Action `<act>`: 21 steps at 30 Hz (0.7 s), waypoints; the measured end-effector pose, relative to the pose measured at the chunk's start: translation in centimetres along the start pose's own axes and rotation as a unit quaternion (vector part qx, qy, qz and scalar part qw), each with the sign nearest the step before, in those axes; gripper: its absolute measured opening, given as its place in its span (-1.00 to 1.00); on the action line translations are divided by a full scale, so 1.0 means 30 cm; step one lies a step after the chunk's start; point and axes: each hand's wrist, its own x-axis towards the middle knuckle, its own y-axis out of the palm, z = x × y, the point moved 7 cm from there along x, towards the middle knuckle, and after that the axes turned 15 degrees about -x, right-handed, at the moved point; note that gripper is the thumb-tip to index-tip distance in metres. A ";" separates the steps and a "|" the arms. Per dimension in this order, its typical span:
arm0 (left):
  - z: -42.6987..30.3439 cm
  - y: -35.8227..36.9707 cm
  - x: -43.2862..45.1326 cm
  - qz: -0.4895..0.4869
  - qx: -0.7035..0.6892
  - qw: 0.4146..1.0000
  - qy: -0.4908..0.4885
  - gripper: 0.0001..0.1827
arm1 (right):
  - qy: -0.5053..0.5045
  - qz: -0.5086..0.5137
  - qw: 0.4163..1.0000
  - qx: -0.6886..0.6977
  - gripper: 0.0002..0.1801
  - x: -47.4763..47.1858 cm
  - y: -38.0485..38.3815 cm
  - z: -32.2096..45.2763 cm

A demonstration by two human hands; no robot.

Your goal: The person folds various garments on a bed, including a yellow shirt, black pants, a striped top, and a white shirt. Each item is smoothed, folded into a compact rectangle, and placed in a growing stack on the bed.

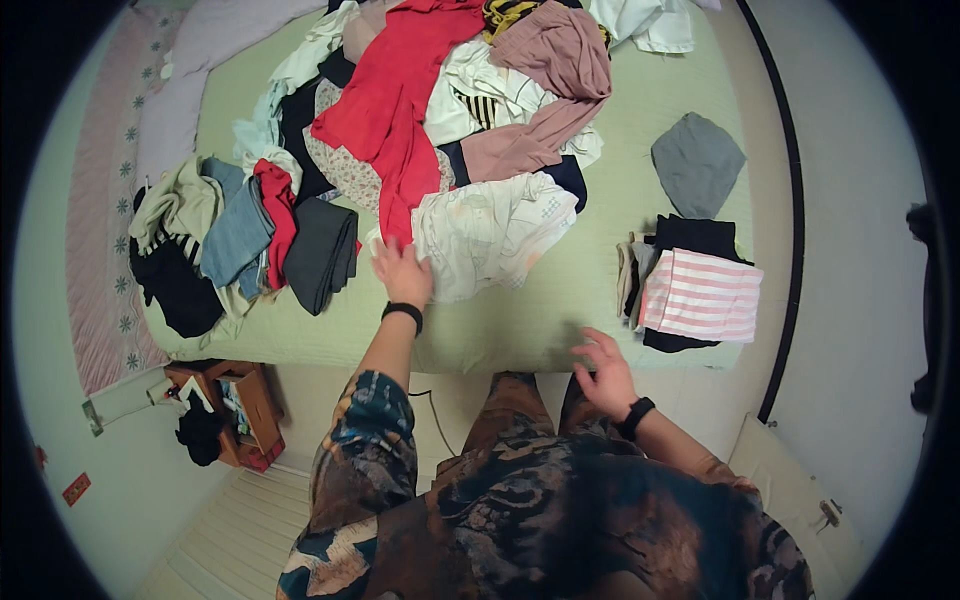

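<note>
My left hand [403, 271] is over the near left edge of a white printed garment [487, 232], by the lower end of a red garment [390, 105]; its fingers are spread, and whether they touch the cloth is not clear. My right hand [606, 375] is in the air at the bed's near edge, fingers apart and holding nothing. A dusty pink garment [551, 56] and white clothes lie heaped beyond the white one. At the right, a pink-and-white striped folded garment [703, 295] tops a stack, with a grey cloth [697, 163] beyond it. Folded dark grey cloth [322, 251] lies left of my left hand.
Further left on the bed [480, 349] are folded jeans [236, 232], a red garment [276, 217], a beige garment [180, 199] and a black one [176, 289]. A wooden cabinet [259, 405] stands below the bed's left end. A door handle [829, 513] shows at the lower right.
</note>
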 end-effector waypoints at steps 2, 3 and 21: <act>-0.096 -0.012 -0.041 0.101 -0.284 0.953 -0.002 -0.63 | 0.006 0.021 0.999 0.047 -0.70 0.040 -0.003 0.092; -0.167 -0.024 -0.110 0.185 -0.335 0.924 -0.006 -0.64 | 0.007 0.010 0.997 0.071 -0.69 0.056 -0.028 0.140; -0.843 -0.876 -0.455 0.054 -0.332 0.873 0.353 -0.88 | -0.178 -0.176 0.962 0.110 -0.79 -0.179 -0.565 0.349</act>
